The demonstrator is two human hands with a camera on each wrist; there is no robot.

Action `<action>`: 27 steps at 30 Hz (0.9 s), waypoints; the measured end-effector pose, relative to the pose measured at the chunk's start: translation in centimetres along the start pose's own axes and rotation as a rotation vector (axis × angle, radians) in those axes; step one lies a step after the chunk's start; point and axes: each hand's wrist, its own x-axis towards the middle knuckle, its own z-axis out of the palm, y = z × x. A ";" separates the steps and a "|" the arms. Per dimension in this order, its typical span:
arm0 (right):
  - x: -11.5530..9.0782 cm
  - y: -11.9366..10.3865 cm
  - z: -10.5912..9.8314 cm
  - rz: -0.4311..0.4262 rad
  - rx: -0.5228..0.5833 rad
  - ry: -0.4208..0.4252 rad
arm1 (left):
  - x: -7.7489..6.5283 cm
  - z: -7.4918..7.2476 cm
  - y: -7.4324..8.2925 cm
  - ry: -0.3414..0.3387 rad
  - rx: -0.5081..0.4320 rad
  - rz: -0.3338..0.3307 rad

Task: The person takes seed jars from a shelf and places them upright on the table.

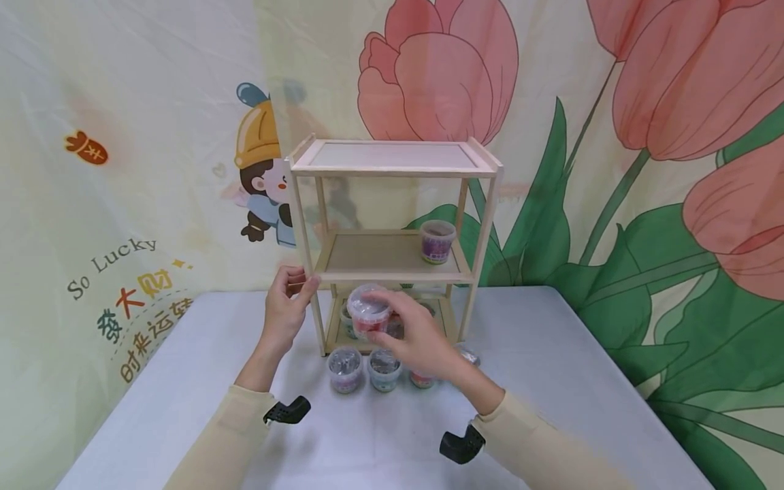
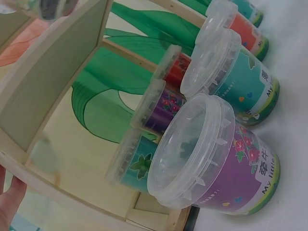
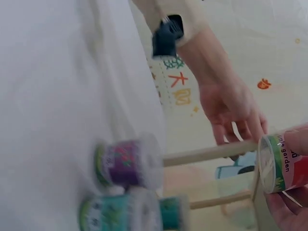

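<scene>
My right hand [image 1: 422,333] grips a small plastic cup [image 1: 369,320] with a clear lid and a red label, held in front of the wooden shelf rack [image 1: 395,278]. In the right wrist view, the cup's side reads "little garden". My left hand [image 1: 284,309] holds the rack's front left post near the middle shelf. A purple cup [image 1: 437,243] stands at the right end of that middle shelf. On the bottom shelf are a teal cup [image 2: 137,163], a purple cup [image 2: 162,109] and a red cup [image 2: 178,67], partly hidden by my right hand in the head view.
Before the rack, a row of lidded cups stands on the white tablecloth [image 1: 367,435]: purple [image 1: 345,371], teal [image 1: 384,371], red [image 1: 421,380] and another [image 1: 470,355] partly behind my right wrist. A printed tulip curtain [image 1: 441,75] hangs behind.
</scene>
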 end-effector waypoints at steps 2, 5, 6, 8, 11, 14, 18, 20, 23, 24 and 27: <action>-1.0 0.0 1.0 0.024 0.018 -0.007 | 0.0 0.0 0.0 0.007 -0.005 0.009; -2.3 0.4 2.6 0.052 0.033 -0.017 | -0.1 -0.1 0.0 0.015 -0.010 0.022; -2.7 0.5 3.1 0.061 0.038 -0.020 | 0.0 -0.1 0.0 0.016 -0.013 0.025; -3.4 0.8 4.0 0.084 0.045 -0.030 | -0.1 -0.1 0.0 0.015 -0.013 0.026; -4.4 1.1 4.7 0.119 0.053 -0.043 | -0.1 -0.1 0.1 0.005 -0.016 0.018; -5.2 1.2 4.6 0.147 0.061 -0.059 | -0.2 0.0 0.3 -0.007 -0.019 0.016; -6.4 1.6 4.5 0.160 0.058 -0.041 | -0.1 0.0 0.2 -0.005 -0.017 0.027; -6.9 1.9 4.7 0.157 0.048 -0.042 | -0.1 -0.1 0.2 0.004 -0.010 0.035; -7.4 2.2 5.6 0.155 0.057 -0.071 | 0.0 -0.2 0.2 0.014 -0.008 0.043; -7.6 2.4 6.0 0.152 0.057 -0.084 | 0.1 -0.1 0.1 0.014 -0.009 0.041; -7.9 2.9 7.3 0.128 0.056 -0.111 | 0.0 0.0 0.1 0.009 -0.019 0.032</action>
